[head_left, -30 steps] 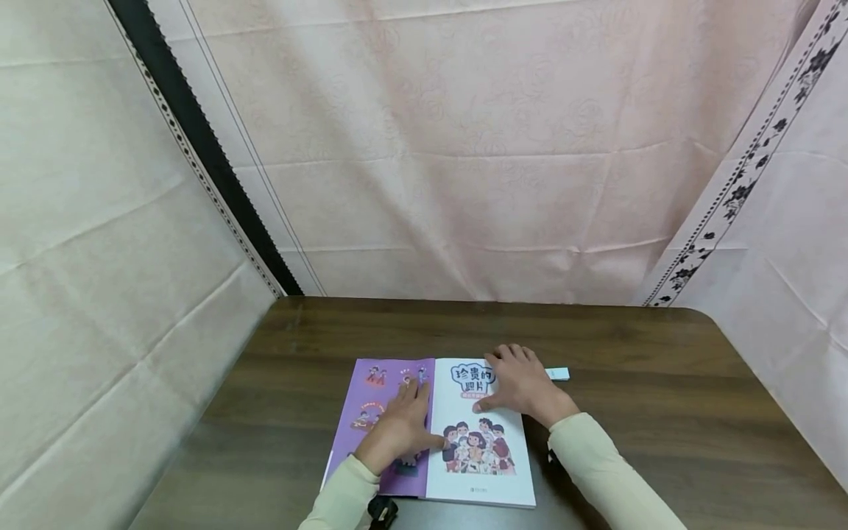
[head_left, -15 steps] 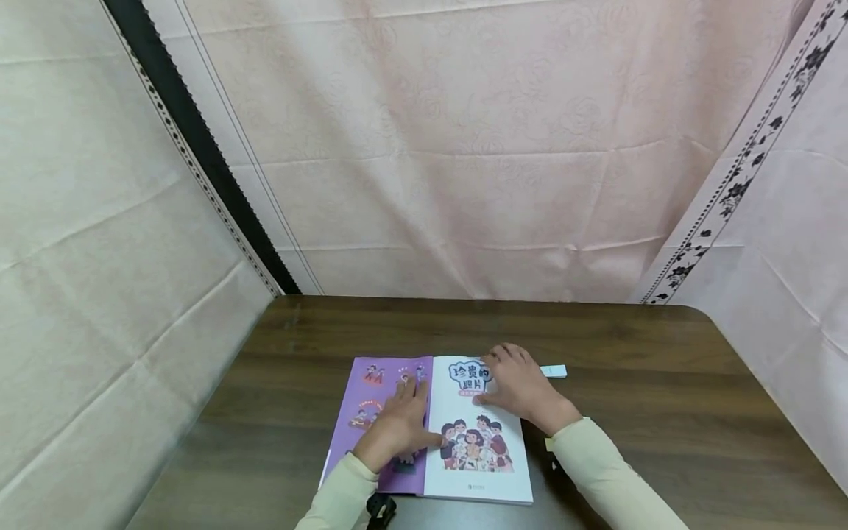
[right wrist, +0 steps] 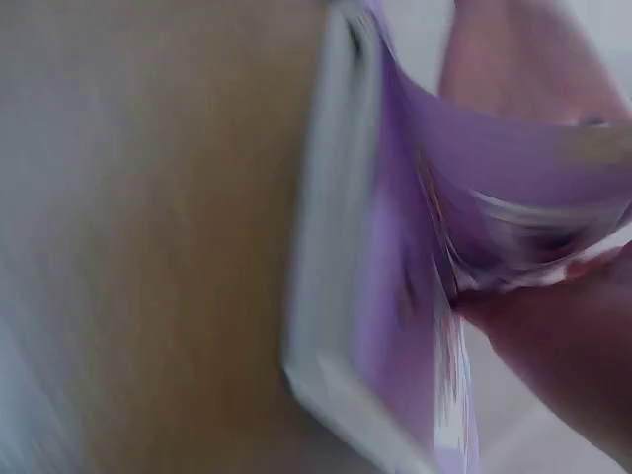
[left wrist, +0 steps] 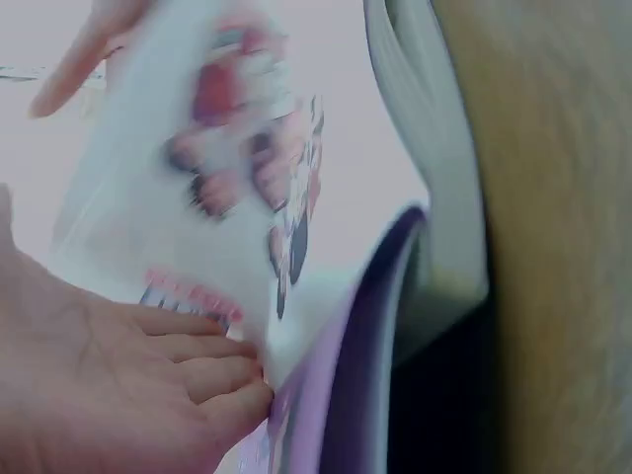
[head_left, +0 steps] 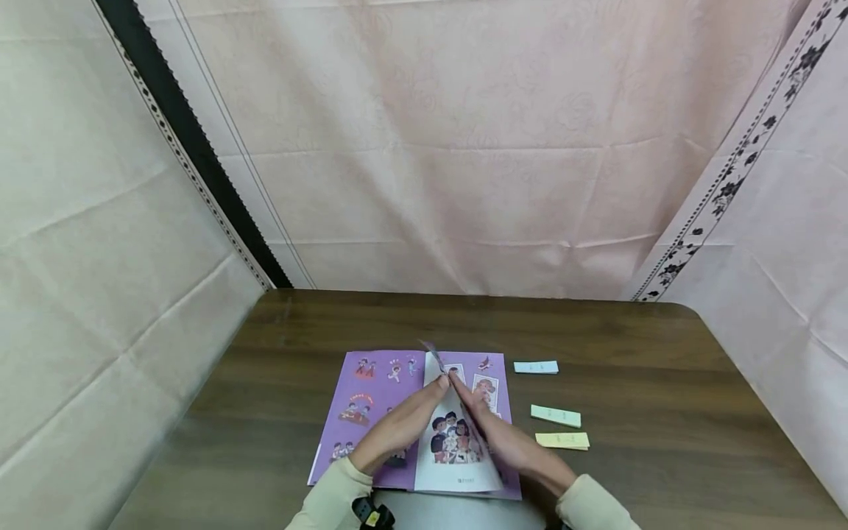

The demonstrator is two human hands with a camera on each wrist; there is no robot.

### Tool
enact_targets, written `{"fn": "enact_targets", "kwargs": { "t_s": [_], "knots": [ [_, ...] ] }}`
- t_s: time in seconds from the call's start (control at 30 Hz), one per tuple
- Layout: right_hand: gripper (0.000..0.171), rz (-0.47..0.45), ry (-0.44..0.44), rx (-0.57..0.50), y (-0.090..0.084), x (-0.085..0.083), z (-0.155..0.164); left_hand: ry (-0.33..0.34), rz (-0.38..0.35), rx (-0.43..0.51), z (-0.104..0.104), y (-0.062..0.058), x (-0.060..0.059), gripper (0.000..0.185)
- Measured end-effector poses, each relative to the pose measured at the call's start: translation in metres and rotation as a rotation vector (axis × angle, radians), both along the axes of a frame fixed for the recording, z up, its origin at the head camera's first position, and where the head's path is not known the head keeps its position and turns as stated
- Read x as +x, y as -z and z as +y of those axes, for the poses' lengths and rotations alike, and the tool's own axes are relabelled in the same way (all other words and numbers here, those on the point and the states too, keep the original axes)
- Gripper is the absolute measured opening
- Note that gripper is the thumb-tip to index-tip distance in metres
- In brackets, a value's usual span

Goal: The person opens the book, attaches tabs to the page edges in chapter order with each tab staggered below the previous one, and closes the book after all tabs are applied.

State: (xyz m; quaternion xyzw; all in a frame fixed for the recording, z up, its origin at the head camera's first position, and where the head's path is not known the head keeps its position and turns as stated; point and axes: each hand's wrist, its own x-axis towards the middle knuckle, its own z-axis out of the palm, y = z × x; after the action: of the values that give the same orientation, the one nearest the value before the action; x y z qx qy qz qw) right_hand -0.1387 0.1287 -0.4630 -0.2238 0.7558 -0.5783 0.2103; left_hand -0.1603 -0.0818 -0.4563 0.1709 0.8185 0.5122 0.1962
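Observation:
An open picture book point(head_left: 338, 427) with purple printed pages lies on the table. Its white title page point(head_left: 453, 475), with a cartoon group of people, stands lifted and curved, showing another purple page point(head_left: 486, 361) beneath. My left hand point(head_left: 400, 427) is at the white face of that leaf, fingers straight and side by side in the left wrist view point(left wrist: 188, 385). On the leaf's other side is my right hand point(head_left: 506, 438), fingers extended toward the left fingertips. The right wrist view is blurred; there the leaf's purple back point(right wrist: 533, 168) bends between the hands.
Right of the book, a blue paper strip point(head_left: 536, 367), a green strip point(head_left: 555, 416) and a yellow strip point(head_left: 563, 441) lie on the brown wooden table point(head_left: 636, 383). Pale cloth point(head_left: 464, 147) hangs behind and along both sides.
My right hand has left the page's upper right, and the title page has risen toward the left. Both hands now meet at it; the green and yellow strips have come into view.

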Motion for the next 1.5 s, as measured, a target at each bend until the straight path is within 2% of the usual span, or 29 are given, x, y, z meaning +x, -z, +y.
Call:
{"fn": "enact_targets", "kwargs": {
  "t_s": [0.1,0.23,0.37,0.47,0.57,0.73,0.93,1.13,1.27,1.4,1.5],
  "knots": [
    [0.060,0.117,-0.036,0.108,0.002,0.011,-0.015,-0.020,-0.088,0.123,0.000,-0.001,0.001,0.086],
    [0.065,0.249,-0.037,0.258,0.005,0.019,-0.026,-0.080,-0.177,0.243,-0.005,-0.005,0.000,0.075],
    [0.076,0.321,-0.010,0.355,0.006,0.024,-0.028,-0.176,-0.304,0.385,-0.022,-0.008,-0.004,0.053],
    [0.082,0.323,-0.023,0.398,0.006,0.026,-0.031,-0.228,-0.317,0.392,-0.044,-0.013,-0.009,0.046],
    [0.089,0.331,-0.062,0.453,0.005,0.026,-0.037,-0.238,-0.279,0.310,-0.068,-0.019,-0.015,0.043],
    [0.093,0.396,-0.116,0.564,0.004,0.025,-0.047,-0.207,-0.192,0.202,-0.105,-0.027,-0.022,0.039],
    [0.088,0.440,-0.186,0.660,0.002,0.025,-0.052,-0.224,-0.137,0.084,-0.134,-0.025,-0.021,0.034],
    [0.080,0.473,-0.204,0.732,0.000,0.024,-0.050,-0.273,-0.119,-0.052,-0.145,-0.014,-0.019,0.031],
    [0.075,0.499,-0.230,0.729,0.000,0.021,-0.052,-0.345,-0.083,-0.175,-0.150,-0.009,-0.019,0.031],
    [0.066,0.511,-0.245,0.728,0.004,0.017,-0.053,-0.355,-0.015,-0.344,-0.152,-0.004,-0.018,0.037],
    [0.061,0.515,-0.242,0.721,0.008,0.015,-0.053,-0.340,0.075,-0.525,-0.150,-0.003,-0.015,0.039]
  ]
}}
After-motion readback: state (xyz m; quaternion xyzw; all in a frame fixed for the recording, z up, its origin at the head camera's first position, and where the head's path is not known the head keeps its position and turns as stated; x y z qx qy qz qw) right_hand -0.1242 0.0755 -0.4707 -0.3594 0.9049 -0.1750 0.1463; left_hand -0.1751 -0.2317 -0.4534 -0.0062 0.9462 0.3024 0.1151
